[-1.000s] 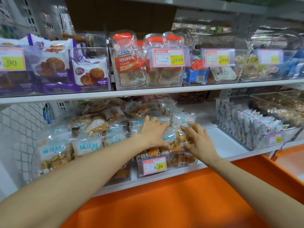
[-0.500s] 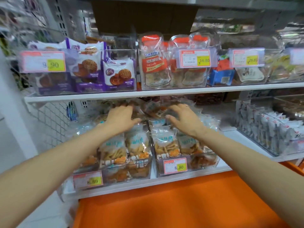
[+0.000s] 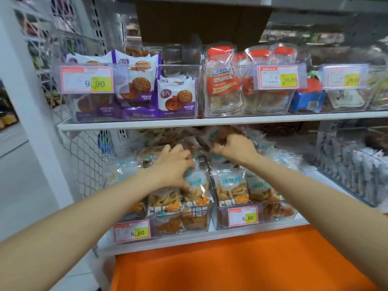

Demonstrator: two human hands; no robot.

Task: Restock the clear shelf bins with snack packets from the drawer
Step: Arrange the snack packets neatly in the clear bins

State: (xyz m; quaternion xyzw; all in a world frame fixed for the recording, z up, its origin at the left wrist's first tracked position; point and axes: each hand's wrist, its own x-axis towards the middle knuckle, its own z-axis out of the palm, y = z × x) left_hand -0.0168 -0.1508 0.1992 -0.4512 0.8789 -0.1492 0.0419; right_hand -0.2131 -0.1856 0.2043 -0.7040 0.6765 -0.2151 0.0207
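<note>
The left hand (image 3: 174,168) has drawn nearer since half a second ago, fingers pinching the front snack packet (image 3: 197,185) in the left clear bin (image 3: 180,226); the right hand (image 3: 236,151) clenches a rear packet (image 3: 212,136) farther back. Best to seat packets upright, labels forward, uncrushed.

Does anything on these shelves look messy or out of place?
Yes. On the lower white shelf, the clear snack packets are heaped above the two clear plastic bins, and some lie loose beside them, tilted every way. The purple biscuit packets above sit inside theirs. The left hand and right hand each grip one.
</note>
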